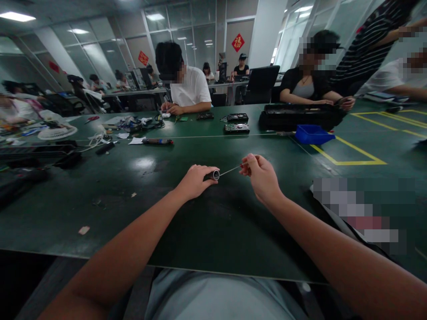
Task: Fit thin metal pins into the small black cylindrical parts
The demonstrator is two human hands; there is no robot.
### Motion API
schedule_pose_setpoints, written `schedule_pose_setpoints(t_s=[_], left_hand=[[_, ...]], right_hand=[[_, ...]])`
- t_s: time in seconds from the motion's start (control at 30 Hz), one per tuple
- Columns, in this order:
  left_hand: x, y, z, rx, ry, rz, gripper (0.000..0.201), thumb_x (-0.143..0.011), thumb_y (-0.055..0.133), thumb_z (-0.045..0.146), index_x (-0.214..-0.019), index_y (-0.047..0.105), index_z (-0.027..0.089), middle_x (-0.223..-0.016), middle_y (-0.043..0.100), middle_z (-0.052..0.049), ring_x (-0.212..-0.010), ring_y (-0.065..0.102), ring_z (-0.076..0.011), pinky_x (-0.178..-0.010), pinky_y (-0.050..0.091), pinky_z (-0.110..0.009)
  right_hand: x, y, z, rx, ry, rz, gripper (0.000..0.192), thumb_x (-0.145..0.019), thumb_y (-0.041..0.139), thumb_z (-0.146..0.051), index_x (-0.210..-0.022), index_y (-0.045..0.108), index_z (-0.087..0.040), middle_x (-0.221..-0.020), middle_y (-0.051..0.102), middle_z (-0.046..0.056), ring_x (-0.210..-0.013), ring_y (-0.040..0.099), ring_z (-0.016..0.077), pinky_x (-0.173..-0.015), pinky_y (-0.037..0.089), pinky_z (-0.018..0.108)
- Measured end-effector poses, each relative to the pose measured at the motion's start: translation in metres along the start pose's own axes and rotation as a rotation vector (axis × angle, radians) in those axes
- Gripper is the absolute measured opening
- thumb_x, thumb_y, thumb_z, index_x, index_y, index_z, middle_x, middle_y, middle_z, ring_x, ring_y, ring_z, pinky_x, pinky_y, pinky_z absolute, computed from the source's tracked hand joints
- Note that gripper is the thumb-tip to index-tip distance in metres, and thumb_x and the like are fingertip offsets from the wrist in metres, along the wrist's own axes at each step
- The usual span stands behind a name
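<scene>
My left hand (195, 182) grips a short dark cylinder with a bright silver ring at its end (216, 175), thumb and fingers closed around it. The ringed end faces toward me and to the right. In a pinch, my right hand (262, 175) holds a thin, straight metal rod (230, 170). The rod slants down to the left, its far tip at the ringed end; whether it touches or enters the ring I cannot tell. My fingers hide the rod's other end. Both hands are just above the green tabletop (213, 231).
Across the table a person in a white shirt (191, 86) works on small parts. Two drive-like units (236, 128), a long black housing (300, 117) and a blue bin (313, 134) lie toward the back. A red-and-grey pen-shaped tool (157, 142) and cables are left. A blurred-out flat item (360, 213) lies right.
</scene>
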State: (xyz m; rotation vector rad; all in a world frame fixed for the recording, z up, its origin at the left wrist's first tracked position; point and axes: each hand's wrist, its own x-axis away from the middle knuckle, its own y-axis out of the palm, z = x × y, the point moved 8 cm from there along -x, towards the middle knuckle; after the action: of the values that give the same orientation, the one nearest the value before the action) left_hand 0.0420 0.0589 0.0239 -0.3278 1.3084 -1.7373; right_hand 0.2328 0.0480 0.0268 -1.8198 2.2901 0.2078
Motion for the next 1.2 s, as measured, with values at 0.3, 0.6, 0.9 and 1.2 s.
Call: schedule_pose_setpoints(t_s=[0.3,0.6,0.9,1.2], left_hand=[[0.001,0.003,-0.001,-0.056,-0.003,-0.031,0.039,-0.089,0.067,0.032,-0.127,0.061,0.027,-0.121,0.068,-0.005,-0.114,0.058,-0.0251,-0.107,0.032,-0.049],[0.001,-0.002,-0.003,0.01,-0.008,0.003,0.034,-0.088,0.068,0.031,-0.121,0.065,0.024,-0.124,0.068,-0.005,-0.113,0.059,-0.026,-0.102,0.038,-0.046],[0.003,-0.008,-0.025,0.53,-0.232,0.176,0.039,-0.09,0.061,0.033,-0.126,0.055,0.021,-0.114,0.065,-0.008,-0.099,0.063,-0.0205,-0.092,0.047,-0.036],[0.004,-0.01,-0.016,0.376,-0.297,0.133,0.036,-0.09,0.057,0.052,-0.102,0.06,0.019,-0.083,0.063,-0.005,-0.071,0.057,-0.018,-0.067,0.044,-0.032]], right_hand=[[0.009,0.005,-0.026,0.27,-0.182,-0.061,0.027,-0.097,0.044,-0.042,-0.088,0.058,-0.021,-0.074,0.064,0.003,-0.068,0.06,0.0171,-0.066,0.045,0.033],[0.009,0.003,-0.03,0.46,-0.236,-0.046,0.027,-0.097,0.043,-0.04,-0.086,0.058,-0.022,-0.071,0.064,0.003,-0.068,0.06,0.0183,-0.064,0.041,0.033],[0.012,0.002,-0.037,0.523,-0.239,-0.026,0.035,-0.097,0.044,-0.048,-0.083,0.061,-0.021,-0.067,0.062,0.002,-0.061,0.056,0.0163,-0.06,0.036,0.03],[0.013,0.006,-0.039,0.557,-0.248,-0.055,0.038,-0.096,0.044,-0.05,-0.082,0.063,-0.02,-0.067,0.062,0.003,-0.06,0.055,0.0169,-0.058,0.035,0.03]])
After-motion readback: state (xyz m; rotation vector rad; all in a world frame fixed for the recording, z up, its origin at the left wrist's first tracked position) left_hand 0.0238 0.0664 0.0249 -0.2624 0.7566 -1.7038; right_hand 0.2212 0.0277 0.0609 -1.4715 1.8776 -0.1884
